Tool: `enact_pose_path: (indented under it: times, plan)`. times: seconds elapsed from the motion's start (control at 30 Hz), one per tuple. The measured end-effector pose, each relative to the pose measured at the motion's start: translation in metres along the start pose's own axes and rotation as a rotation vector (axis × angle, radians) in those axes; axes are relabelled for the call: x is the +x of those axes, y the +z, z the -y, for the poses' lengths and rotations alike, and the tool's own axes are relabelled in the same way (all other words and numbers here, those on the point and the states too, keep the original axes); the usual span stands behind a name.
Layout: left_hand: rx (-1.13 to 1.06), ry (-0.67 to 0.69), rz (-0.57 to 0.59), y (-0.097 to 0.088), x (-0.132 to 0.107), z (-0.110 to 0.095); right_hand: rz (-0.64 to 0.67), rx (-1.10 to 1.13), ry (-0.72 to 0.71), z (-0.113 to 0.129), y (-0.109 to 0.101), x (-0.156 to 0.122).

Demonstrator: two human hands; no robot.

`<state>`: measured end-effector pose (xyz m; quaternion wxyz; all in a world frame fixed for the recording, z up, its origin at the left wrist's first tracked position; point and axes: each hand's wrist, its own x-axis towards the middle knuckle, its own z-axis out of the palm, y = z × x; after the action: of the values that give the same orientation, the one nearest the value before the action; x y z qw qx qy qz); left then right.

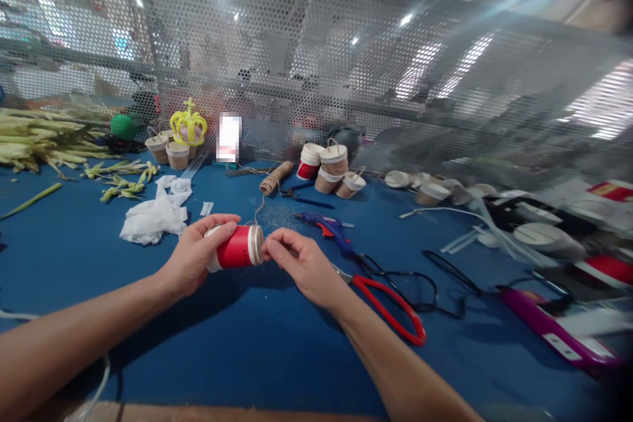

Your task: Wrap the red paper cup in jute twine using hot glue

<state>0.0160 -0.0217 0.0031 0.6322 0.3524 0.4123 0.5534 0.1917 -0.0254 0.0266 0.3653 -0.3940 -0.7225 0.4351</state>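
A red and white paper cup (235, 249) lies sideways in my left hand (200, 247), thumb and fingers wrapped round its left end. Brown twine (256, 244) circles the rim at the cup's right end. From that rim the strand runs up to a twine roll (276, 178) on the table. My right hand (299, 260) is at the same rim, its fingertips pinched together against the twine; the exact contact is partly hidden. Just right of it lie red-handled scissors (390, 310), their blades partly behind the wrist, and a blue glue gun (329, 229).
Several twine-wrapped cups (334, 161) stand at the back by a perforated metal screen (277, 46). Blue pliers (309, 198) lie nearby. Left are a white plastic bag (153, 217), a yellow crown (188, 125) and green stalks (39, 138). A purple power strip (548, 323) and glue sticks (504, 237) lie right.
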Motion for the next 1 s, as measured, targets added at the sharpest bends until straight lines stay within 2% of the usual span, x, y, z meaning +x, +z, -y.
enact_pose_path:
  times: [0.13,0.23,0.37,0.53,0.77,0.9,1.0]
  plan:
    - [0.005,-0.011,-0.022,0.001,0.000,0.000,0.037,-0.028,0.041,-0.002,0.003,-0.001]
    - [0.015,-0.025,-0.028,0.000,0.001,0.001,0.003,-0.132,0.082,-0.003,0.006,-0.001]
    - [0.029,-0.031,-0.021,0.000,0.002,0.001,-0.057,-0.245,0.003,-0.003,0.009,-0.002]
    - [0.019,-0.028,-0.008,-0.002,0.004,0.003,-0.063,-0.237,-0.040,-0.002,0.006,-0.001]
    - [0.003,0.026,-0.062,-0.005,0.010,0.000,-0.261,-0.302,0.029,-0.009,-0.008,0.001]
    - [0.017,0.085,-0.084,-0.005,0.012,-0.001,-0.178,-0.531,0.192,-0.010,-0.007,0.003]
    - [0.078,0.126,-0.073,-0.005,0.011,0.000,-0.127,-0.511,0.180,-0.006,-0.002,0.002]
